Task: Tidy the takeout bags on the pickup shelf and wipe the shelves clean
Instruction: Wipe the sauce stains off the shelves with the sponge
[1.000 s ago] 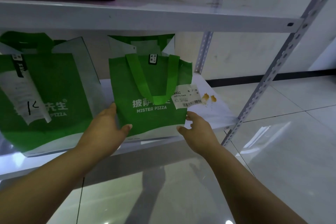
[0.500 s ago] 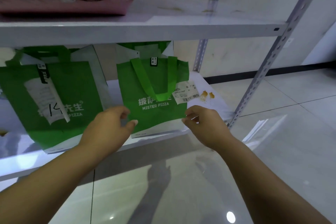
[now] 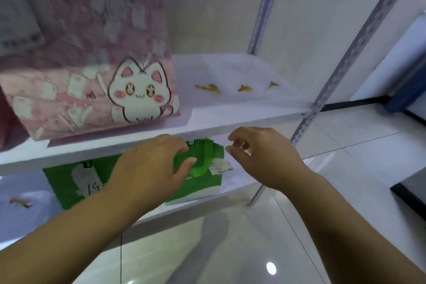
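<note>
Two hands are up in front of the shelves. The left hand (image 3: 149, 168) is in front of a green bag (image 3: 202, 182) that stands on the low shelf (image 3: 242, 180), near its front edge. The fingers are loosely bent and the thumb points at the bag's handle. I see nothing held in it, and I cannot tell if it touches the bag. The right hand (image 3: 265, 159) is just to the right of the bag, apart from it, in front of the shelf's right end. Its fingers are loosely bent too and hold nothing. A white slip (image 3: 220, 166) sticks to the bag's right side, between the two hands.

The left hand and arm hide the left half of the bag. The top shelf (image 3: 230, 120) cuts off the bag's top. The words on the bag and the slip are too blurry to read.

Another green bag (image 3: 66, 182) stands to the left on the low shelf, with "14" written on white paper. Its top is also hidden, and the left arm covers its right side.

A pink bag (image 3: 80, 90) with a white cat stands on the top shelf, on the left. It is blurry and cut off at the top. Orange stains (image 3: 208, 88) lie on the right half of the top shelf. One more stain (image 3: 19, 202) lies at the left end of the low shelf.
</note>
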Available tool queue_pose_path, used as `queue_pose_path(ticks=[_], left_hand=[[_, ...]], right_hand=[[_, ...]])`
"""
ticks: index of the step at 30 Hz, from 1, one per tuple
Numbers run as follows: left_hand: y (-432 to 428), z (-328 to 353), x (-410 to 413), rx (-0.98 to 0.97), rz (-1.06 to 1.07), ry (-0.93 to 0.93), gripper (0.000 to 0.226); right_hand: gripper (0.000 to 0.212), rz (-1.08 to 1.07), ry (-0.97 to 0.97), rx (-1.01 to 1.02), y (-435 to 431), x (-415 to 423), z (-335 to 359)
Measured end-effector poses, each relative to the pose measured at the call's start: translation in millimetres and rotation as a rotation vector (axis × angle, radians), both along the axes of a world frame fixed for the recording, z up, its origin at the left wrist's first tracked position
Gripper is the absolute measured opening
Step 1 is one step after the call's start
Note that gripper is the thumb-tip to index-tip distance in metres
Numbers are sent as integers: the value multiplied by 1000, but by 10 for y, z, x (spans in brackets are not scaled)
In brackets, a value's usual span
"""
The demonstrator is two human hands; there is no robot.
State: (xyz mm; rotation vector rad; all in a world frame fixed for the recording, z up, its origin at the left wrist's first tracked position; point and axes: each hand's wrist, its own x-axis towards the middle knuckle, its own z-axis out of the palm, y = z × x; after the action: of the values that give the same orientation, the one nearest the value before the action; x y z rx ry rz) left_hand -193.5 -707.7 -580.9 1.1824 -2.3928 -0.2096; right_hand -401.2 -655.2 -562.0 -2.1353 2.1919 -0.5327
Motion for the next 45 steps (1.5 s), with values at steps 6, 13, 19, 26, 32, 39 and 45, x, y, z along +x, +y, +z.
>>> queue_pose_path(ticks=[6, 13, 19, 26, 32, 39, 45], left_hand=[[90, 1360, -14, -26, 10, 10, 29], [167, 2831, -217, -47, 10, 51, 37], [200, 3634, -455, -65, 34, 110, 25], [60, 3808, -665, -41, 62, 116, 21], [-389, 3813, -903, -41, 73, 60, 22], [-1121, 3806, -1283, -26, 49, 62, 18], [-1515, 3712, -1606, 3, 26, 28, 20]], right_hand=[[27, 22, -45, -39, 0, 6, 1355], [27, 25, -74, -118, 164, -225, 2806], [25, -3, -116, -167, 265, -563, 3612], [23, -70, -110, -199, 64, -1000, 3925], [24, -182, -81, -162, -412, -1366, 3956], [50, -287, -22, -44, -979, -1843, 3850], [76, -378, -17, 92, -1452, -2119, 3708]])
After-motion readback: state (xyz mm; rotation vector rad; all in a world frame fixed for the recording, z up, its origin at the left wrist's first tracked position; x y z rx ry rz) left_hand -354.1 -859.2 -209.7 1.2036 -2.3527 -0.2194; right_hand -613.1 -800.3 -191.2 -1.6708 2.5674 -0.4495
